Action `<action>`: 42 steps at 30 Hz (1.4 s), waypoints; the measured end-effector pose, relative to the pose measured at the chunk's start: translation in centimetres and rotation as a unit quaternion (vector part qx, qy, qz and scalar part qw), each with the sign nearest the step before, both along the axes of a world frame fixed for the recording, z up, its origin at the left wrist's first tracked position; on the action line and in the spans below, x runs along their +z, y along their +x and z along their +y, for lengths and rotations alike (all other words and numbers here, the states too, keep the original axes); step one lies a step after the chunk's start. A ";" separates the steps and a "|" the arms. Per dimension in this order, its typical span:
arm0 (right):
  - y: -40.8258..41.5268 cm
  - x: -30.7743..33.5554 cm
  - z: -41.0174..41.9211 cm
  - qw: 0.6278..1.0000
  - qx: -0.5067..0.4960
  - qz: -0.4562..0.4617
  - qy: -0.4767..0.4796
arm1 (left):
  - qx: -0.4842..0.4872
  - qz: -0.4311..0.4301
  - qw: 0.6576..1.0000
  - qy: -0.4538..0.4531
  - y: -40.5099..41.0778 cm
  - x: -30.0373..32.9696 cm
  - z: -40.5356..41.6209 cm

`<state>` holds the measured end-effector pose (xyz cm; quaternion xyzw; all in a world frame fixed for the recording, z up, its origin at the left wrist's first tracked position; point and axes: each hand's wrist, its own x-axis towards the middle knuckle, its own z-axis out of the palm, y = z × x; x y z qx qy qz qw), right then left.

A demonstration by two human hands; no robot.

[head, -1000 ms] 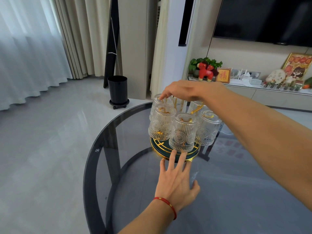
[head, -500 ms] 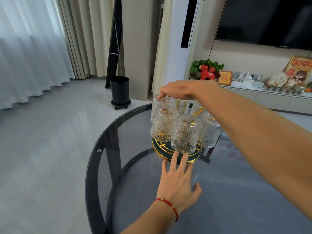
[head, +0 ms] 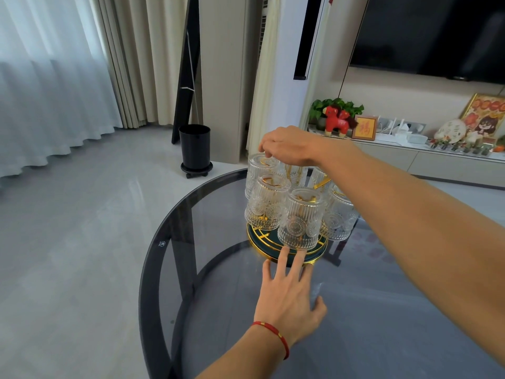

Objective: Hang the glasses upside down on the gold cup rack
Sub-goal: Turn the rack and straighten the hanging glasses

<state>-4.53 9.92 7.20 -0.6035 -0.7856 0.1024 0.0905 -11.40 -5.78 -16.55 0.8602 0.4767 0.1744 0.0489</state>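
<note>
Nearest us, our left hand (head: 289, 294) lies flat on the table (head: 218, 310), fingers (head: 282, 258) spread, tips at the rack (head: 289, 254) base's near rim; we should press there to steady it. On the rack, the glasses (head: 300, 217) hang upside down. Beyond, at the rack's far-left glass (head: 259, 166), our right hand (head: 289, 144) pinches its upturned bottom; we should seat it before letting go.

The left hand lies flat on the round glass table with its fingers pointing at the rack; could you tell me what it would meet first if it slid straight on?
The left hand would first meet the gold-rimmed dark green round base of the cup rack; its fingertips already seem to touch that rim. The nearest ribbed clear glass hangs just above.
</note>
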 end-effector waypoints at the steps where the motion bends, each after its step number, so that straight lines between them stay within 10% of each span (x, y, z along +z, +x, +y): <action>1: 0.0 -0.1 0.0 1.000 -0.001 0.006 0.002 | 0.000 -0.001 1.000 0.003 0.0 0.0 0.0; 10: 0.1 -0.4 -1.0 0.997 0.055 -0.046 0.038 | -0.002 -0.003 1.000 0.006 -0.1 0.2 -0.1; 17: 2.1 -2.8 -6.8 0.950 0.033 0.037 0.308 | -0.001 0.004 0.999 0.038 -0.2 0.5 -0.5; 24: 0.8 -5.4 -9.1 0.971 -0.081 -0.126 0.186 | 0.004 0.002 0.999 0.049 -0.2 0.4 -0.5; 42: -0.5 -6.3 -8.5 0.980 -0.107 -0.044 0.160 | 0.005 -0.003 0.999 0.044 -0.1 0.4 -0.5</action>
